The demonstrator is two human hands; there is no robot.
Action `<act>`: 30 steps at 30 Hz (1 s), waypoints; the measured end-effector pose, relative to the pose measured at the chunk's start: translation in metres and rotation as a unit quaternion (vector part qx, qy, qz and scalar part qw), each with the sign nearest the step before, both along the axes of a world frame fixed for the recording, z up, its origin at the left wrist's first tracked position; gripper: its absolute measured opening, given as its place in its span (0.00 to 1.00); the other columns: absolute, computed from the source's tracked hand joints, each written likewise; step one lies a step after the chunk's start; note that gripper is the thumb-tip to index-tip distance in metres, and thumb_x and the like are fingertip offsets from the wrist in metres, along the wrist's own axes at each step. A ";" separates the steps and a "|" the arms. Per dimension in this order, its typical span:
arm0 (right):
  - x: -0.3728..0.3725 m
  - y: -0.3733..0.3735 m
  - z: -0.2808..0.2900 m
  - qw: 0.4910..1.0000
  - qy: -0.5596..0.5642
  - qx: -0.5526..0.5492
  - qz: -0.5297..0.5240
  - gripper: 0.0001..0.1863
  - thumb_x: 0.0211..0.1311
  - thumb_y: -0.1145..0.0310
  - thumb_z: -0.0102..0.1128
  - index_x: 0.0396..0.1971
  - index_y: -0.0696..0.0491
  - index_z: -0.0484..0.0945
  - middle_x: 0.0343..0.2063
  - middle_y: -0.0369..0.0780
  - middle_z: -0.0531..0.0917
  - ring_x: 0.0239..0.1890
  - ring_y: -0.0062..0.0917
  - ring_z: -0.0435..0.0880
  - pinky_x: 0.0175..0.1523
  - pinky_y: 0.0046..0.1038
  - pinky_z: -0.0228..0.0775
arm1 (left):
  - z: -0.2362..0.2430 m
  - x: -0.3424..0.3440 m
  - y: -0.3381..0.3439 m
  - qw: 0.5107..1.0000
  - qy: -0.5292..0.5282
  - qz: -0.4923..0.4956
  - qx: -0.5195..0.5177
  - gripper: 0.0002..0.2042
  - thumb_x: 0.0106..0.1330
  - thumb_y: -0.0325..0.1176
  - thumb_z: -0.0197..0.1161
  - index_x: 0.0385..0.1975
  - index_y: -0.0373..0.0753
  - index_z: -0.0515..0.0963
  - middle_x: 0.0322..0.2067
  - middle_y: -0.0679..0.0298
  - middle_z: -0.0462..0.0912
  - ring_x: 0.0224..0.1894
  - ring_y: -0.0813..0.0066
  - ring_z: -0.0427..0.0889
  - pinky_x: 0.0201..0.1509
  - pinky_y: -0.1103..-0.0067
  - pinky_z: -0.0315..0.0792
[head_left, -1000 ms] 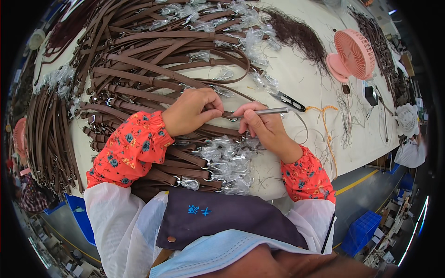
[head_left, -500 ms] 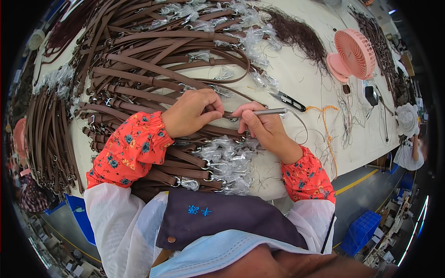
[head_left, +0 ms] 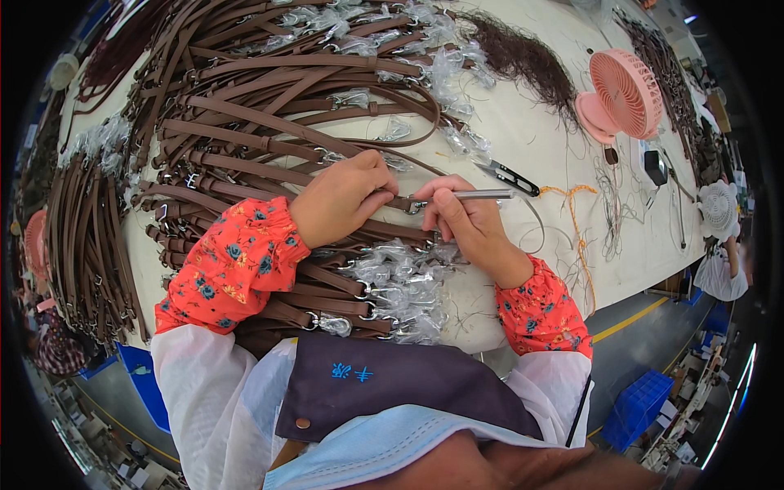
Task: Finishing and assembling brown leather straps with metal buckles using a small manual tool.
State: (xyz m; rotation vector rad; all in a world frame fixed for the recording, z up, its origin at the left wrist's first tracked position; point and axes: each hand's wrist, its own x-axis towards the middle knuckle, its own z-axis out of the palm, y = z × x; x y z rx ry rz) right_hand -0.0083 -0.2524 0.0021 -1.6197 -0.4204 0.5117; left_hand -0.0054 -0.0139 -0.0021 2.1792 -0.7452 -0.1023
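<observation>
The left hand [head_left: 349, 198] pinches a brown strap [head_left: 398, 203] above the pale counter [head_left: 641, 253]; a short stretch with metal hardware shows between the 2 hands. The right hand [head_left: 464, 220] wraps around a slim silver tool [head_left: 487, 194]. Many bundled straps [head_left: 220, 136] lie around them, with black snips [head_left: 518, 180] and a pink fan [head_left: 622, 94] to the right.
</observation>
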 end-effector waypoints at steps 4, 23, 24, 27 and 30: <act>0.000 0.000 0.001 1.000 -0.005 -0.013 0.000 0.17 0.75 0.56 0.46 0.44 0.53 0.77 0.22 0.31 0.79 0.20 0.10 0.70 0.25 0.17 0.62 | -0.001 -0.001 -0.003 1.000 0.004 0.016 0.020 0.05 0.61 0.23 0.61 0.35 0.35 0.75 0.34 0.56 0.74 0.36 0.56 0.78 0.39 0.70 0.72; 0.001 0.001 0.002 0.999 -0.030 -0.031 0.005 0.16 0.75 0.58 0.45 0.43 0.54 0.77 0.22 0.33 0.79 0.24 0.14 0.73 0.29 0.21 0.65 | 0.023 0.002 0.003 0.989 0.144 -0.038 0.024 0.06 0.59 0.25 0.63 0.33 0.35 0.74 0.31 0.58 0.73 0.29 0.66 0.76 0.33 0.76 0.70; 0.001 0.000 0.002 0.999 -0.034 -0.028 0.005 0.16 0.75 0.57 0.45 0.43 0.54 0.77 0.22 0.33 0.79 0.23 0.14 0.73 0.29 0.20 0.65 | 0.026 0.003 0.004 0.989 0.144 -0.039 0.023 0.06 0.59 0.25 0.63 0.33 0.35 0.74 0.31 0.58 0.73 0.29 0.66 0.76 0.33 0.76 0.70; -0.001 -0.001 0.005 1.000 0.012 -0.014 0.000 0.17 0.76 0.57 0.45 0.44 0.53 0.77 0.22 0.33 0.79 0.22 0.12 0.72 0.27 0.17 0.64 | 0.029 0.000 0.005 0.981 0.158 -0.065 0.091 0.07 0.57 0.27 0.65 0.32 0.35 0.74 0.31 0.59 0.74 0.32 0.64 0.77 0.36 0.74 0.72; -0.001 -0.002 -0.002 1.000 0.004 0.019 -0.009 0.17 0.76 0.56 0.44 0.46 0.53 0.76 0.23 0.33 0.79 0.21 0.11 0.70 0.26 0.15 0.62 | 0.013 -0.004 0.002 0.999 -0.011 0.027 0.041 0.08 0.56 0.28 0.66 0.32 0.37 0.75 0.31 0.61 0.75 0.35 0.61 0.77 0.39 0.71 0.73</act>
